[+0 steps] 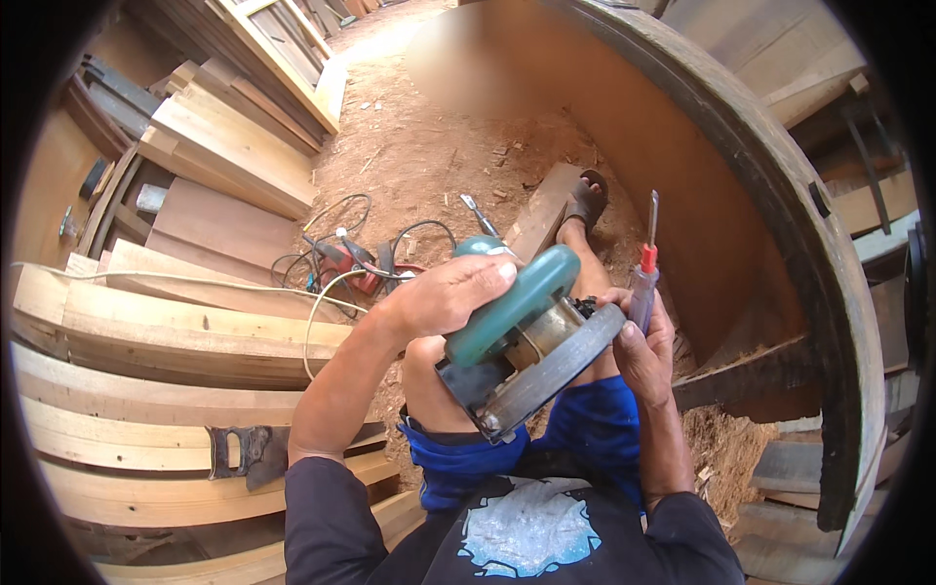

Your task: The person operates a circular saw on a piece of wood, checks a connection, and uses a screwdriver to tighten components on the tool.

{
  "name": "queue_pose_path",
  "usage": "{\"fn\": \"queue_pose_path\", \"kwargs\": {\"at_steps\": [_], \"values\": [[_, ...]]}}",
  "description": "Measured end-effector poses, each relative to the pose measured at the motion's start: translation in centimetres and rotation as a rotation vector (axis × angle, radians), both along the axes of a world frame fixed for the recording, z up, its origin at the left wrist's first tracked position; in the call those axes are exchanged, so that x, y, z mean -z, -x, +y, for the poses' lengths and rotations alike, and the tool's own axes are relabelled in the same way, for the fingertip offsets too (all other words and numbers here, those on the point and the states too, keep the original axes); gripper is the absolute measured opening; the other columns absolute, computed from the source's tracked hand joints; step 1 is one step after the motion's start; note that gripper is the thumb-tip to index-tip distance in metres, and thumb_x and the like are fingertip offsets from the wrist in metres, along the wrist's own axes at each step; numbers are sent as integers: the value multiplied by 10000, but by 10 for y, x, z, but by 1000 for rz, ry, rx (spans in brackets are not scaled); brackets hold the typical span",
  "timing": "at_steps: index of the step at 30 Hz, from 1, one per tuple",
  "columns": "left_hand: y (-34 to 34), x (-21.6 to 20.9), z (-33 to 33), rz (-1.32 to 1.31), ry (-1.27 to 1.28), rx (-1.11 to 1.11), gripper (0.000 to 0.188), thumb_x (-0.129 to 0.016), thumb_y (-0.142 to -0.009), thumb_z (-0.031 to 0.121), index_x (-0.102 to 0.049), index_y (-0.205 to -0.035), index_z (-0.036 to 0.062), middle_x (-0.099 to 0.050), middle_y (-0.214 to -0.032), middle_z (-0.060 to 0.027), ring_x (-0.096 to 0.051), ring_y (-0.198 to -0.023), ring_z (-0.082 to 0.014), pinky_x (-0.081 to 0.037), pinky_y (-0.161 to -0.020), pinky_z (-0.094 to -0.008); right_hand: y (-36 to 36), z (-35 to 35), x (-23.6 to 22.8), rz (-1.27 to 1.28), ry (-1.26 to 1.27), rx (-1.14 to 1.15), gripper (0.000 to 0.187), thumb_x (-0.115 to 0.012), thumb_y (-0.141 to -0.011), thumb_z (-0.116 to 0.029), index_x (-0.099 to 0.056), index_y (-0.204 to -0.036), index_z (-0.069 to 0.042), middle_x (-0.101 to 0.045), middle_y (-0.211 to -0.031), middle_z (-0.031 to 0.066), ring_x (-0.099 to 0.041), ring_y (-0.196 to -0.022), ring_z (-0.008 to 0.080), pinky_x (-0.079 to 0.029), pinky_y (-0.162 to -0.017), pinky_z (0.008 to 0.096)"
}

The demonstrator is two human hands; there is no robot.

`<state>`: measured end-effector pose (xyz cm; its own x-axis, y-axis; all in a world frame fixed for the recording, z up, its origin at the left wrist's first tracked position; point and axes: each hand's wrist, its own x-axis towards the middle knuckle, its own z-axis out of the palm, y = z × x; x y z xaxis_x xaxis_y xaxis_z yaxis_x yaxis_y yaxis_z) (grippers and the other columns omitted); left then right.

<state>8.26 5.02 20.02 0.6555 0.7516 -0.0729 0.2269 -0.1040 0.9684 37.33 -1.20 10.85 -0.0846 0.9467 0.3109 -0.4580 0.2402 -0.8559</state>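
My left hand point(456, 294) is wrapped over the green housing of a handheld power tool point(522, 302), tilted above my lap. The tool has a looped green body, a metal middle and a long dark-grey edge rounded at one end; its exact kind I cannot make out. Upright in my right hand point(647, 343) is a screwdriver point(643, 288) with a clear purplish handle, a red collar and its metal tip upward. The thumb and fingers of that hand also meet the tool's rounded grey end. Part of the tool's underside is hidden.
Long planks point(156, 400) lie stacked on the left, with a dark-handled hand saw point(239, 453) among them. A red power tool point(353, 268) sits in tangled cords on the sawdust-strewn ground. A large brown curved panel point(721, 185) with a dark rim stands on the right.
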Motion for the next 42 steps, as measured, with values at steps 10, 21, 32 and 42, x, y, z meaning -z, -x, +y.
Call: {"fn": "queue_pose_path", "kwargs": {"at_steps": [10,21,32,42], "values": [[1,59,-65,-341,-351,-360,688,-365,-1091,558,-462,-1405,-47,-658,-756,-119,-634,-741,-180,-478,-784,-316,4,-20,23,-49,7,223,313,-637,-1066,-345,-522,-1062,-54,-652,-1048,105,-602,-942,156,-506,-869,332],[-7,87,-43,-527,-311,-377,748,-362,-1083,617,-390,-1429,-46,-434,-532,21,-388,-434,-68,-278,-447,-234,-3,-38,16,-55,130,276,192,-668,-977,-133,-480,-949,-109,-612,-904,63,-570,-917,169,-472,-878,356],[-3,57,-40,-609,-915,-561,800,-328,-1064,697,-309,-1483,16,-512,-563,-40,-405,-460,-137,-367,-510,-303,3,-37,13,-25,173,304,222,-684,-956,-143,-472,-896,-121,-582,-862,36,-538,-874,150,-453,-814,326],[16,66,-54,-582,-1008,-541,710,-374,-1064,678,-410,-1429,71,-611,-605,-45,-477,-479,-161,-446,-547,-345,-7,-37,24,-18,192,308,234,-699,-933,-138,-469,-897,-119,-550,-864,19,-521,-870,147,-464,-808,325]]}}
